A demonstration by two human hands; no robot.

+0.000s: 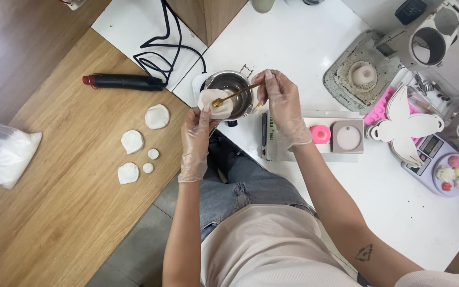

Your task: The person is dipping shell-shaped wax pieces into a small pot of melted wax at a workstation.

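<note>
Both my hands wear clear plastic gloves. My left hand (pixel 197 139) holds up a white shell-shaped cast (pixel 212 101) in front of a small metal pot (pixel 238 83) at the white table's edge. My right hand (pixel 282 109) pinches a thin gold spoon (pixel 235 94), and its bowl end rests on the cast. The pot's inside is partly hidden by the cast.
Several white shell casts (pixel 156 116) lie on the wooden table at left, near a black heat tool with a red tip (pixel 123 81) and a bag of white powder (pixel 6 157). At right are a scale with a pink mould (pixel 320 134), white butterfly cutouts (pixel 405 127) and a dusty tray (pixel 359 74).
</note>
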